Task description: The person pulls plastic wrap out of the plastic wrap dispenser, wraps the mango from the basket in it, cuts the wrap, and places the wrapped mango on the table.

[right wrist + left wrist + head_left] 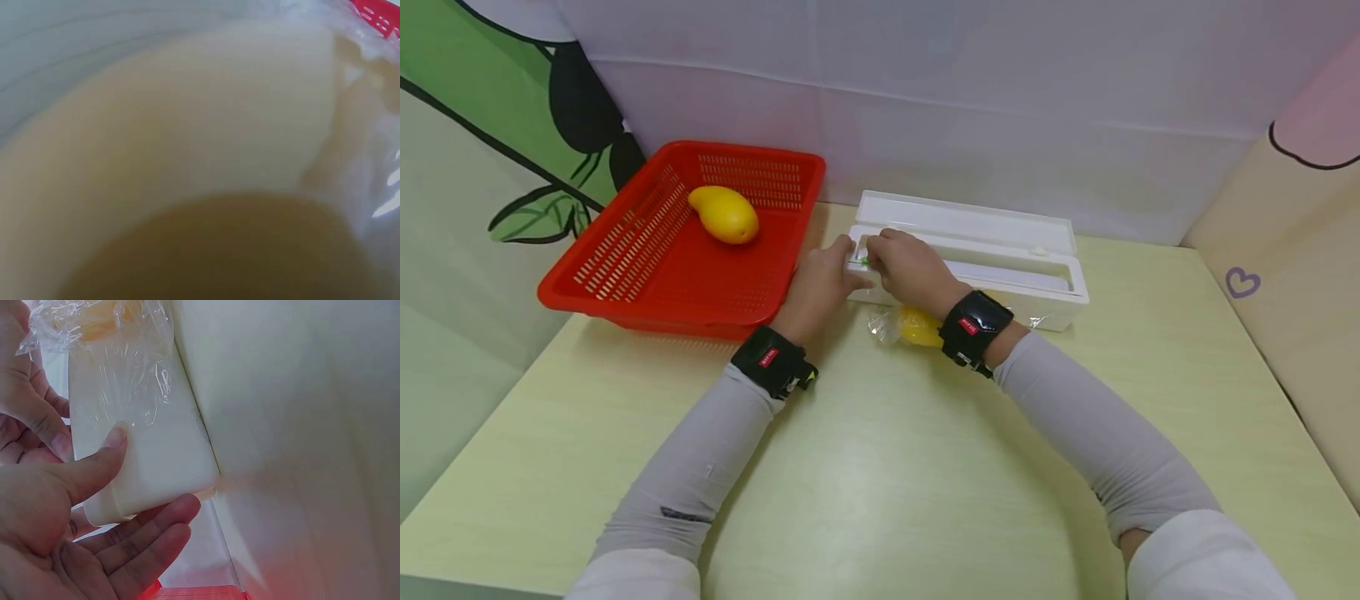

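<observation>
Pale wooden table (865, 467) against a lilac cloth backdrop (925, 83). At the back a white box (1030, 292) stands with its lid up; clear film (140, 381) covers part of its front, and 1 yellow wrapped piece (919, 327) lies just before it. The left hand (818, 287) grips the box's end between thumb and fingers; the right hand (917, 267), fingers curled, pinches a small green piece (864, 261) there. A sideways tug might shift the box if the left grip slackens; loose film could crumple, cling to itself or drag the wrapped piece.
</observation>
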{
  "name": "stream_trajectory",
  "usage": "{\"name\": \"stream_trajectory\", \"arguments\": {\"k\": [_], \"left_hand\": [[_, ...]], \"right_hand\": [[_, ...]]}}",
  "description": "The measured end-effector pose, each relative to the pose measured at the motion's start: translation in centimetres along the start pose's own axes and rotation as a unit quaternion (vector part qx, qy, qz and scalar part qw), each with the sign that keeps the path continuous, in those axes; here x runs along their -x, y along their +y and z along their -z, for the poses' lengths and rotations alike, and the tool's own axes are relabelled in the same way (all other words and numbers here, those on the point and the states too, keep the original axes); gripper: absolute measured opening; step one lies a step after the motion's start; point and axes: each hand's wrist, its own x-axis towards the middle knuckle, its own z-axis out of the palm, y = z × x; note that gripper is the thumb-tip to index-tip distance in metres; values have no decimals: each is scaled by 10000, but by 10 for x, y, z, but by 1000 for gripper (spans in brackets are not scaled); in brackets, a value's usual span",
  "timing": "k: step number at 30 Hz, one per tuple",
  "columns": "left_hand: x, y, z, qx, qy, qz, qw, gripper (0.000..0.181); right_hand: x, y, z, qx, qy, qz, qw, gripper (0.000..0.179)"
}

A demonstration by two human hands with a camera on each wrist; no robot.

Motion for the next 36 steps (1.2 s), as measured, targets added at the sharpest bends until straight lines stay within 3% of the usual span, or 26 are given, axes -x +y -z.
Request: {"name": "stream_trajectory", "arguments": {"k": [36], "left_hand": [[-2, -1, -1, -44, -272, 309, 9991, 55]], "right_hand": [[16, 11, 2, -160, 127, 61, 9998, 4]]}}
